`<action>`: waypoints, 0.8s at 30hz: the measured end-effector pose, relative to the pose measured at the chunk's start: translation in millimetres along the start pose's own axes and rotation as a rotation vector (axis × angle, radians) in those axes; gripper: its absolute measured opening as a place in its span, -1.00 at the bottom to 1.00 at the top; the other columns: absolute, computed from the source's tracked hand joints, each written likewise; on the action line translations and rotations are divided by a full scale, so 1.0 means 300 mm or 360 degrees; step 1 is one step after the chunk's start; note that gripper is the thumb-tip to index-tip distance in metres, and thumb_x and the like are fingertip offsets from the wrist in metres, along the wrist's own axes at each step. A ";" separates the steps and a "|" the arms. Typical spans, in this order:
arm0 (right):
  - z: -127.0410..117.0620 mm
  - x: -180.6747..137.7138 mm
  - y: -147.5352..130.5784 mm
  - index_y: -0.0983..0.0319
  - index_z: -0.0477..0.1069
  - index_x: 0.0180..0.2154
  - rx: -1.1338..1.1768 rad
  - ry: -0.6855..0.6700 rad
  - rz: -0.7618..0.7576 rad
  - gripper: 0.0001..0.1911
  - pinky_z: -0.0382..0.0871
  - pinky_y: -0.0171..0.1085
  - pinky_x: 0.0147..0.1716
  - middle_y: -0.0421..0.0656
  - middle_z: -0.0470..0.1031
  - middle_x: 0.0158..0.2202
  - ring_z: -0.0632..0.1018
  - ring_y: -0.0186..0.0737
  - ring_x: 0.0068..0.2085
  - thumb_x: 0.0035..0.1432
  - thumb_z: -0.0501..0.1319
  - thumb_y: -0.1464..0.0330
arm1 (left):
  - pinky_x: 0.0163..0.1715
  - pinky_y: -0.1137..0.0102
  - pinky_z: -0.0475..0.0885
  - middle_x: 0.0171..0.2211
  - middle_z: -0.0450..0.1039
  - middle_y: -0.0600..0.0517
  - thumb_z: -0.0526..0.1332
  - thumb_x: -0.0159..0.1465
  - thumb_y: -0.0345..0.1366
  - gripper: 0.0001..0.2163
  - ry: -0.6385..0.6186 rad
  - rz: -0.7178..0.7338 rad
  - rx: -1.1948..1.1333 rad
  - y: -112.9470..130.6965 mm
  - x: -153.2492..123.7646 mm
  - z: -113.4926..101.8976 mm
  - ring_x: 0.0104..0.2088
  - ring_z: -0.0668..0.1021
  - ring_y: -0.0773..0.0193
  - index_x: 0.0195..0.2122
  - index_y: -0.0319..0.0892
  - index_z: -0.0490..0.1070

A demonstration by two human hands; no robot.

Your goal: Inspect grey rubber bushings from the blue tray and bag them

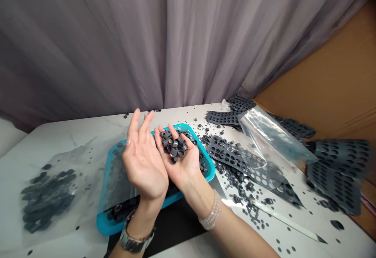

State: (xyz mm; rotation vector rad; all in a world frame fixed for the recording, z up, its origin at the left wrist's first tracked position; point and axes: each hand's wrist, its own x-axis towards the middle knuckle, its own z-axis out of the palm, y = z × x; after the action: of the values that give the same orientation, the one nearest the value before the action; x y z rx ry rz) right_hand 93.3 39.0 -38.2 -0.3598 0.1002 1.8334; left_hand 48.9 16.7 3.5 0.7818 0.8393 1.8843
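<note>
A grey pleated curtain (147, 42) hangs behind a white counter (73, 132), with a sheet of brown cardboard (329, 85) leaning at the right. Dark grey rubber sheets punched with round holes (229, 154) lie spread over the counter's right side, with loose bits scattered around them. A clear empty plastic bag (273, 136) lies across those sheets. A second clear plastic bag of dark pieces (47, 199) lies flat at the left.

Between the two bags sits a teal plastic mesh basket (102, 222) holding more dark pieces. Both hands hover over it, probably so that anything that slips falls back in.

The left hand (143, 166), with a metal watch (132, 242) on its wrist, is palm up, its grip apart and holding nothing. Its edge touches the right hand (183, 166), which has a pale bead bracelet (211, 213) on its wrist. That grip is also apart, clamped on nothing and cupped into a shallow bowl, likely to stop its load rolling off. A heap of small dark grey rubber rings (173, 147) rests on its fingers and upper palm.
</note>
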 end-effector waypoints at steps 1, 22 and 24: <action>0.001 0.000 -0.004 0.21 0.26 0.08 0.0027 -0.0005 -0.0011 -0.55 0.42 -0.09 0.03 -0.04 0.46 0.05 0.52 -0.18 0.02 0.18 -0.03 0.26 | 0.17 0.42 0.15 0.06 0.42 0.09 -0.20 0.34 -0.30 -0.61 -0.0011 0.0046 0.0067 0.009 0.010 -0.008 0.20 0.29 0.33 0.02 0.00 0.35; 0.019 0.012 -0.009 0.31 0.37 -0.16 -0.0266 0.0070 0.0018 -0.69 0.47 -0.14 -0.02 0.02 0.52 -0.12 0.53 -0.16 0.00 0.14 -0.06 0.39 | -0.42 0.27 0.24 -0.51 0.45 -0.16 -0.02 0.15 -0.35 -0.77 -0.0602 -0.0010 0.2913 0.151 0.155 -0.249 -0.42 0.53 -0.05 -0.24 -0.17 0.36; 0.040 0.013 0.027 0.28 0.37 -0.22 -0.0467 0.0051 0.0058 -0.71 0.48 -0.11 -0.04 0.00 0.54 -0.18 0.54 -0.15 -0.03 0.15 -0.07 0.37 | -0.37 0.30 0.28 -0.53 0.47 -0.11 -0.02 0.15 -0.36 -0.77 -0.0625 0.0028 0.2841 0.186 0.168 -0.273 -0.40 0.54 0.01 -0.28 -0.14 0.40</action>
State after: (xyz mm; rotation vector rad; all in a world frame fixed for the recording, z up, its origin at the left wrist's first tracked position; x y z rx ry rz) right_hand 82.3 43.2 -28.9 -0.5953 -0.1429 1.8819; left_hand -61.8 22.9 10.5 2.0131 2.1438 0.4553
